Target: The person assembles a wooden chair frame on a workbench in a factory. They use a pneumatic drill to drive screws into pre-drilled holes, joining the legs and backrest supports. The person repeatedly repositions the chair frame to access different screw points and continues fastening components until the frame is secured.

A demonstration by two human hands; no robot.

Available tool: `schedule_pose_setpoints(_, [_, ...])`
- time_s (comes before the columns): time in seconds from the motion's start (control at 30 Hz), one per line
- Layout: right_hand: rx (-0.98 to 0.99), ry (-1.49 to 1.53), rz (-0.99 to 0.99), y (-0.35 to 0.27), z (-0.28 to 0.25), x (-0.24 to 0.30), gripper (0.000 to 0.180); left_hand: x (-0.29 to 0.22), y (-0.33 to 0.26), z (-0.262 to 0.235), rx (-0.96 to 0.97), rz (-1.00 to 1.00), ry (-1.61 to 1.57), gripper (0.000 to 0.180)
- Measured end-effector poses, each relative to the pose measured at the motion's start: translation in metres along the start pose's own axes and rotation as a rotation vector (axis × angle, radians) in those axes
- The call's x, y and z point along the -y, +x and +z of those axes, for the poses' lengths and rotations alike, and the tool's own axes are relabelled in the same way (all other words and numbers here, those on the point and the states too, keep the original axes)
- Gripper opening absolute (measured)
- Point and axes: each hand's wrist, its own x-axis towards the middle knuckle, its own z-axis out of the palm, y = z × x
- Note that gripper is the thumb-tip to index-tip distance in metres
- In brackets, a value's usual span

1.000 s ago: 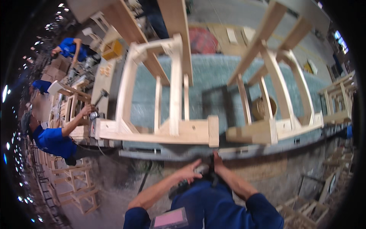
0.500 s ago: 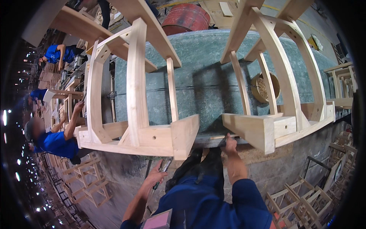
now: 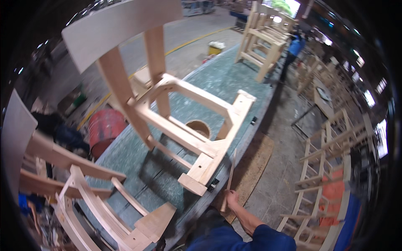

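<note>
My right hand point(image 3: 231, 196) is closed round the lower part of a thin wooden stick point(image 3: 231, 171), which points up along the near edge of the green-topped bench point(image 3: 173, 172). Just left of the stick stands an unfinished pale wooden chair point(image 3: 190, 138) with a curved backrest and an open seat frame. A second such chair point(image 3: 96, 205) stands at the lower left, partly cut off by the picture's rim. Behind the nearer chair's seat rails sits a round tub point(image 3: 200, 125) holding small light bits, partly hidden. My left hand is out of view.
A red drum point(image 3: 105, 129) stands beyond the bench on the left. More chair frames point(image 3: 268, 42) are at the bench's far end, near a person in blue point(image 3: 295, 47). Several wooden frames point(image 3: 320, 154) line the right side. A brown board point(image 3: 255, 167) lies along the bench's foot.
My view has swung to the right, so the right-hand chair now fills the middle. My right hand has raised the stick from the bench edge. My left hand, holding a tool, has left view.
</note>
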Motion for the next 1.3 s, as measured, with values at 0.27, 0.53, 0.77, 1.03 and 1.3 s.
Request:
schedule_pose_setpoints(0.27, [-0.186,-0.135,-0.762,-0.075,-0.143,0.133,0.021,0.032,0.069,0.018,-0.195,0.218,0.217,0.042])
schedule_pose_setpoints(0.53, [0.246,-0.088,-1.509,-0.159,-0.123,0.299,0.009,0.04,0.077,0.008,-0.215,0.328,0.211,0.046])
schedule_pose_setpoints(0.77, [1.057,0.019,-1.699,-0.226,-0.046,0.358,0.023,0.033,0.08,-0.005,-0.178,0.304,0.214,0.046])
schedule_pose_setpoints(1.03, [1.389,-0.092,-1.376,-0.283,0.022,0.386,0.032,0.04,0.067,0.011,-0.228,0.266,0.015,0.05])
schedule_pose_setpoints(1.3, [1.05,-0.409,-1.234,-0.267,0.036,0.384,0.026,-0.011,0.052,-0.022,-0.409,0.162,-0.086,0.035])
